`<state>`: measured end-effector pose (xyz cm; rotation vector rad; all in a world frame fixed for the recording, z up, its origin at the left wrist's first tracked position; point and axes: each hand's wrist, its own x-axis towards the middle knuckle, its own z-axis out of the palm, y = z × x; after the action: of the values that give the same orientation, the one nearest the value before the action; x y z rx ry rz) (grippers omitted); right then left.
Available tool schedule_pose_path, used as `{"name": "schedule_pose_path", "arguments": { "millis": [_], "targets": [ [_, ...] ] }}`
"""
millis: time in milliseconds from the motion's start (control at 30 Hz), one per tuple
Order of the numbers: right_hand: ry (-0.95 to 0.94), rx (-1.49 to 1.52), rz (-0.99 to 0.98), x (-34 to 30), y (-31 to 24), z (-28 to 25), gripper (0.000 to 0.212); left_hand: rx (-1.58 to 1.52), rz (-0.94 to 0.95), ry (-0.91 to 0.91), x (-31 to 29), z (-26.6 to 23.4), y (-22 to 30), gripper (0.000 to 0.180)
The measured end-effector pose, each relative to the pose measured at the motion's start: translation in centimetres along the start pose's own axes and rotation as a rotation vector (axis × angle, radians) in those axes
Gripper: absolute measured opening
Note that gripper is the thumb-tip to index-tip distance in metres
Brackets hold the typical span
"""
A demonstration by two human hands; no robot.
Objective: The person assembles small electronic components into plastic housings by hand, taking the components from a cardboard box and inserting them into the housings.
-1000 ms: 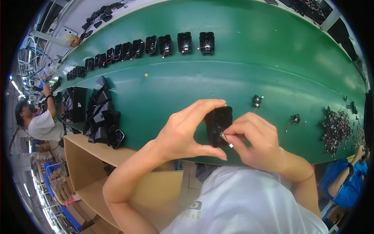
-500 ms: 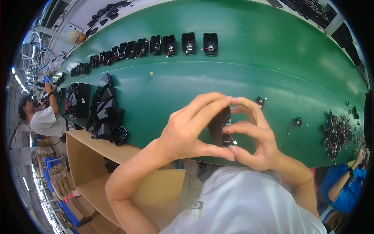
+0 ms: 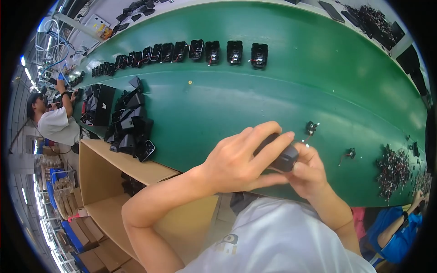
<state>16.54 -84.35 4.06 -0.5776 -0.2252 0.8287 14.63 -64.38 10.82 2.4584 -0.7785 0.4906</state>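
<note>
Over the near edge of the green table, my left hand (image 3: 241,157) is wrapped round a black plastic housing (image 3: 287,159), its fingers lying across the top. My right hand (image 3: 310,170) grips the housing's right end between thumb and fingers. The inside of the housing is turned out of sight. Just beyond my right hand lies a small black part with wires (image 3: 311,128). A second small wired part (image 3: 350,154) rests farther right.
Black housings (image 3: 234,53) stand in a long row at the back. To the left are a heap of black shells (image 3: 132,120), a black bin (image 3: 101,105) and an open cardboard box (image 3: 102,177). A wired-parts pile (image 3: 392,170) lies right. Two people sit at either side.
The housing has been turned over, so its outer side shows and its wires are hidden. My fingers have closed more tightly round it. The view has shifted slightly.
</note>
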Motion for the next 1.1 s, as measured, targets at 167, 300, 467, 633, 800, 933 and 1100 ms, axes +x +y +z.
{"name": "schedule_pose_path", "arguments": {
  "millis": [167,300,467,633,800,933,1100],
  "targets": [
    [0.124,-0.142,0.002,0.2,-1.0,0.4,0.023,0.032,0.038,0.026,-0.6,0.4,-1.3,0.062],
    [0.103,-0.232,0.003,-0.2,-1.1,0.2,0.023,-0.060,-0.008,-0.027,-0.7,0.3,-0.9,0.060],
    [0.006,0.032,0.118,-0.1,-1.3,-0.7,0.005,-0.135,-0.035,-0.029,-0.4,0.1,-0.7,0.058],
    [-0.049,-0.985,-0.471,3.0,-4.2,0.6,0.018,0.062,-0.260,-0.109,0.5,-4.1,-1.2,0.065],
    [0.014,-1.866,-0.478,12.2,-10.3,-4.6,0.025,0.627,-0.711,-0.589,-5.6,-11.8,-4.6,0.058],
    [0.036,-2.106,-0.266,17.2,-9.7,-7.5,0.025,0.779,-0.982,-0.864,-11.0,-14.0,-5.7,0.064],
    [0.041,-2.196,-0.293,17.7,-9.0,-9.1,0.029,0.631,-1.036,-0.913,-12.8,-14.1,-5.6,0.073]
  ]
}}
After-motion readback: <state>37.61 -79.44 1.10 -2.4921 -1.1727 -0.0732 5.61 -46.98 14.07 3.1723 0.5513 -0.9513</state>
